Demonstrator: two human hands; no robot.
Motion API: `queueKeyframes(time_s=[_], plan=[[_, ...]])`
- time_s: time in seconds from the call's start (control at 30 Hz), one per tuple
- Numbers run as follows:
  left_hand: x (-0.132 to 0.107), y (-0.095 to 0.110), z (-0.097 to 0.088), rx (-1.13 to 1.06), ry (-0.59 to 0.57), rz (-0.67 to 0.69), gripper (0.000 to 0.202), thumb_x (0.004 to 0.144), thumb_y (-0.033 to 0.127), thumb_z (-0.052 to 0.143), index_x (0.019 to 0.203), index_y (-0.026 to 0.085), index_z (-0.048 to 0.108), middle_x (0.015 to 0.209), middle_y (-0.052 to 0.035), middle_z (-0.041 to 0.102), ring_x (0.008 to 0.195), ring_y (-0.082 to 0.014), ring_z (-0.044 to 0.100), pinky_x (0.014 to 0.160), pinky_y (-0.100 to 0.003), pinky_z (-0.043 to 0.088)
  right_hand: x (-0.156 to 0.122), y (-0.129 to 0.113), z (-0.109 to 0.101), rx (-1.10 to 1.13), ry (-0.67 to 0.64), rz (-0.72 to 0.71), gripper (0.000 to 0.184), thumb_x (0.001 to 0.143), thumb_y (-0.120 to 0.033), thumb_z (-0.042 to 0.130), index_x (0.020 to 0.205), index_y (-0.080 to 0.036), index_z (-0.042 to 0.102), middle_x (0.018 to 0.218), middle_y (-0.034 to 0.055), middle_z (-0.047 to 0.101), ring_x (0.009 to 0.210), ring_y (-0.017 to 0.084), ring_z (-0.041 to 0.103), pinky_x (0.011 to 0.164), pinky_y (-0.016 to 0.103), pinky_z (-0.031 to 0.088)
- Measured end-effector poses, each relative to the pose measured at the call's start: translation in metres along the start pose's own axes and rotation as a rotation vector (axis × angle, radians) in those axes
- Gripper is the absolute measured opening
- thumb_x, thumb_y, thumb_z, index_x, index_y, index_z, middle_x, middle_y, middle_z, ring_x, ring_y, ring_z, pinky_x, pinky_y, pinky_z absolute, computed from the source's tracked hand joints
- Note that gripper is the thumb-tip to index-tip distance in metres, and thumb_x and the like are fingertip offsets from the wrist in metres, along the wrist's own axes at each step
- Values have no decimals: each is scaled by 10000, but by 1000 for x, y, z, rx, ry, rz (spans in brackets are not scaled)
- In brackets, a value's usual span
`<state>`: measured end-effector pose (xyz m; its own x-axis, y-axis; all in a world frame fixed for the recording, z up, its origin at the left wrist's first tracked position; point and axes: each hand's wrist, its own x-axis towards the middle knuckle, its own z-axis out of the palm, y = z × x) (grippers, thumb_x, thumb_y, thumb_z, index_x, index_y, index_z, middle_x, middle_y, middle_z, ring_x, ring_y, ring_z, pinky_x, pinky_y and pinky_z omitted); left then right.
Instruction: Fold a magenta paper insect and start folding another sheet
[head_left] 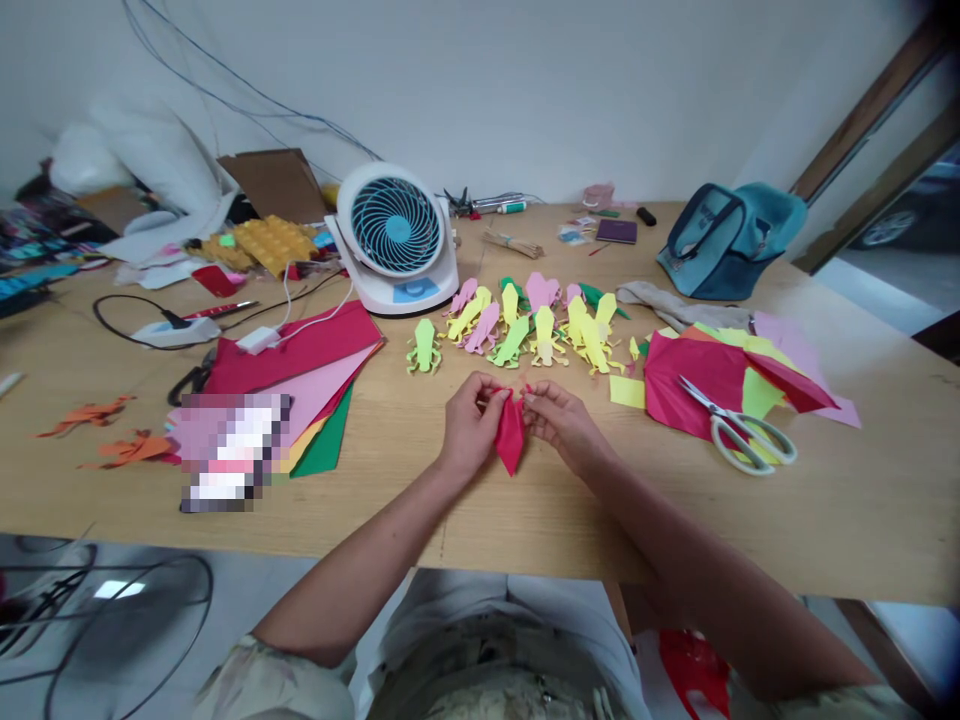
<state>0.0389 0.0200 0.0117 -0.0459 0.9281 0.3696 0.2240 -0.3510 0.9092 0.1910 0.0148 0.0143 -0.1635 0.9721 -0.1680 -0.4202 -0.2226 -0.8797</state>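
Between my hands is a folded red paper figure (511, 440), its pointed end toward me over the wooden table. My left hand (472, 425) pinches its upper left side with thumb and fingers. On the other side, my right hand (561, 420) grips a small part at the upper right. The fingers partly cover its far end. Just beyond lie several folded paper frogs in yellow, green and pink, among them a light green frog (424, 347) at the left and a pale yellow frog (548, 336) nearer the middle.
White-handled scissors (739, 428) rest on red and yellow paper (679, 385) at right. A phone (238, 455) lies by coloured sheets (322, 440) at left, near orange folded figures (135, 450). Behind stand a fan (396, 235) and a blue bag (731, 240). The table's edge (352, 556) faces me.
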Motion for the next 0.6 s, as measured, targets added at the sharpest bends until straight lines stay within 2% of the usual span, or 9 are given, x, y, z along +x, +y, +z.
queueKeyframes(time_s=[0.17, 0.23, 0.33, 0.43, 0.5, 0.6], plan=[[0, 1, -5, 74, 31, 98, 83, 885, 269, 648, 932, 201, 632, 820, 3, 651, 720, -127, 588, 696, -249, 460, 3, -1, -4, -11, -38, 0, 402, 622, -461, 890, 711, -211, 589, 664, -31, 613, 626, 113, 539, 668, 279, 457], [0, 2, -5, 46, 32, 94, 117, 883, 274, 654, 975, 204, 636, 828, 3, 645, 728, -123, 586, 702, -246, 461, 4, -1, -5, -26, -29, -9, 420, 607, -479, 892, 698, -210, 583, 657, -28, 612, 622, 114, 535, 659, 279, 452], [1, 3, -3, -140, -35, -16, 219, 833, 267, 692, 1028, 200, 621, 814, 16, 613, 704, -110, 571, 685, -236, 463, 6, -2, -5, -93, 48, -89, 435, 587, -517, 882, 679, -208, 590, 643, -19, 622, 616, 118, 534, 638, 274, 441], [2, 5, -2, -301, -128, -154, 421, 706, 229, 790, 1079, 194, 599, 839, 27, 590, 680, -90, 558, 661, -217, 463, 7, -3, -4, -178, 140, -194, 406, 598, -514, 864, 673, -212, 603, 616, -17, 619, 608, 128, 538, 621, 277, 433], [2, 6, -2, -325, -169, -212, 526, 642, 195, 826, 1113, 194, 593, 880, 21, 591, 700, -87, 574, 677, -216, 478, 7, -3, -4, -220, 171, -229, 374, 621, -498, 847, 676, -217, 607, 611, -17, 615, 594, 132, 533, 605, 280, 430], [0, 5, -3, -296, -181, -237, 566, 631, 159, 811, 1157, 200, 607, 1010, -19, 610, 768, -100, 618, 741, -239, 514, 8, -2, -5, -262, 154, -186, 358, 646, -495, 826, 667, -224, 594, 609, -16, 617, 578, 137, 536, 585, 285, 432]])
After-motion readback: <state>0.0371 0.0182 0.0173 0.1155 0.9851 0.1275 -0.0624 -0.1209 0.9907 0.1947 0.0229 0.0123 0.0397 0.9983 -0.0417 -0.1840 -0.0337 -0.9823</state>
